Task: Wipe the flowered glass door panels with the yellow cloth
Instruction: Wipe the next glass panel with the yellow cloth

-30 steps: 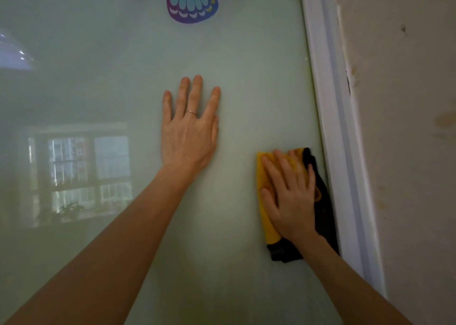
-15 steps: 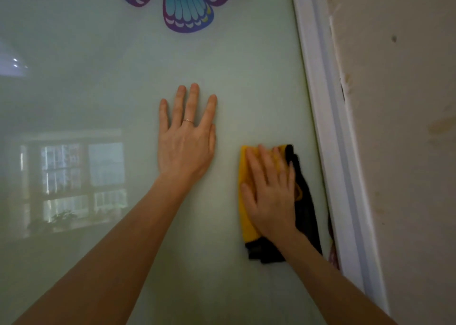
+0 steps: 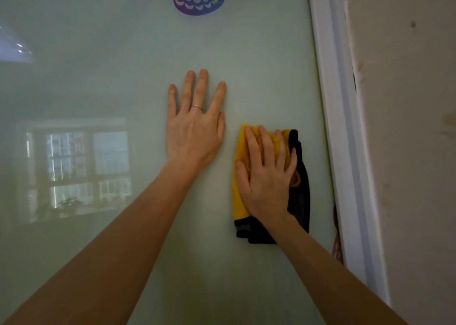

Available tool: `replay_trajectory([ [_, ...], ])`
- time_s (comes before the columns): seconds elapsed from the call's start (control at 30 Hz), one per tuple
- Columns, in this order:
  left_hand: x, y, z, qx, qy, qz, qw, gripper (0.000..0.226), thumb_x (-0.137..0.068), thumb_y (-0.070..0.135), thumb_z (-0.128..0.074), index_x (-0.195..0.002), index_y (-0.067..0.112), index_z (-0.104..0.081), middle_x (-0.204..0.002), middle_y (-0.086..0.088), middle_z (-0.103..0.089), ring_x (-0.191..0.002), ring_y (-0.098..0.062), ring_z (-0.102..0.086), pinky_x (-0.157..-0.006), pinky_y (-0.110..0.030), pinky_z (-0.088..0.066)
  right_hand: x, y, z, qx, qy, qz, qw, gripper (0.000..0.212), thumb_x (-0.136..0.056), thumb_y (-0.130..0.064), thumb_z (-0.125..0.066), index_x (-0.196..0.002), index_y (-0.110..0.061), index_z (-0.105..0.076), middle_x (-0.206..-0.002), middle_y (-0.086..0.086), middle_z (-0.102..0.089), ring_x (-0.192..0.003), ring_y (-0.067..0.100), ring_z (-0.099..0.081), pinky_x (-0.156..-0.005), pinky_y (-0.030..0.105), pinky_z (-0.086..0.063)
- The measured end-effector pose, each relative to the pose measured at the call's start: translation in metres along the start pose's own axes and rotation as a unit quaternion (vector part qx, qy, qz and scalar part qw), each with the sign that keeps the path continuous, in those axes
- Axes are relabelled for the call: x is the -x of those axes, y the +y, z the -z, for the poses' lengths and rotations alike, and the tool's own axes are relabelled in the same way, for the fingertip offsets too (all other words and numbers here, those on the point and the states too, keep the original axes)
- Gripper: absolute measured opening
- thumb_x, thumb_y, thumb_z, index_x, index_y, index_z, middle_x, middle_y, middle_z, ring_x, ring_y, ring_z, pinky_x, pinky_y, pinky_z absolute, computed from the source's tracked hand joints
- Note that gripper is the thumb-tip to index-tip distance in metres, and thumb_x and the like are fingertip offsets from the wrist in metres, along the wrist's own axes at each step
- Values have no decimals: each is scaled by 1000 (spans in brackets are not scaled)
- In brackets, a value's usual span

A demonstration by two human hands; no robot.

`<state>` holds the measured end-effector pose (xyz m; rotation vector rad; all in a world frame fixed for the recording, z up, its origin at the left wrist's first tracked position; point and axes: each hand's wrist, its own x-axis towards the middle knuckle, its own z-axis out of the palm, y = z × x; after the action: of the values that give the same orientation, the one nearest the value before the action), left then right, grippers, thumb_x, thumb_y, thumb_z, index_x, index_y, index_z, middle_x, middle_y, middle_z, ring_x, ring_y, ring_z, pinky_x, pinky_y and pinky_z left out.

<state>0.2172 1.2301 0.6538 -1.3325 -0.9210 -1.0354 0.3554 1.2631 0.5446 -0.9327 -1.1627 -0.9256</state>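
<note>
Rightward, flat-fingered right hand [image 3: 267,176] on yellow cloth [image 3: 238,191] near white frame [image 3: 333,102]; left hand [image 3: 195,137] flat on glass [image 3: 123,53].

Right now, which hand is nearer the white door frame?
Right. The right hand presses the yellow cloth beside the door frame; the left hand lies flat on the glass farther left.
</note>
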Motion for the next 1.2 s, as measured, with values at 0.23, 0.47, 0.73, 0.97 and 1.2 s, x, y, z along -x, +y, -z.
replay_trajectory([
  [0.23, 0, 1, 0, -6, 2, 1, 1000, 55, -101, 34, -32, -154, 21, -40, -163, -17, -28, -152, -37, -23, -122, -58, -14, -43, 25, -12, -9, 17, -224, 974, 61, -101, -44, -31, -159, -24, -36, -166, 6, -31, -151, 38, -27, -117, 69, -20],
  [0.47, 0, -2, 4, -6, -28, -8, 1000, 58, -102, 39, -22, -156, 22, -36, -165, -16, -22, -153, -36, -17, -123, -56, -7, -4, -43, -3, -17, -11, 15, 1000, 59, -104, -41, -38, -159, -20, -37, -166, 0, -31, -154, 35, -23, -121, 65, -16],
  [0.73, 0, -7, -3, -5, 16, -12, 1000, 53, -101, 15, -50, -153, 19, -42, -161, -18, -32, -150, -38, -26, -121, -56, -15, -44, -10, -14, -3, 34, -96, 995, 58, -103, -39, -38, -157, -20, -40, -162, 2, -39, -150, 36, -33, -117, 66, -23],
  [0.97, -2, -8, 1, -4, -5, -20, 1000, 54, -100, 34, -37, -151, 18, -46, -159, -19, -36, -148, -39, -31, -119, -57, -20, -6, -40, -1, -4, 1, 16, 1000, 58, -104, -39, -39, -158, -17, -38, -165, 3, -34, -153, 37, -27, -120, 65, -19],
  [1.2, 0, -36, 11, 1, 16, -55, 998, 51, -99, 19, -38, -149, 16, -49, -156, -18, -42, -144, -35, -40, -117, -52, -28, -21, -29, -4, -12, 9, 16, 1000, 58, -102, -41, -40, -157, -21, -40, -163, 2, -38, -151, 33, -33, -119, 64, -21],
])
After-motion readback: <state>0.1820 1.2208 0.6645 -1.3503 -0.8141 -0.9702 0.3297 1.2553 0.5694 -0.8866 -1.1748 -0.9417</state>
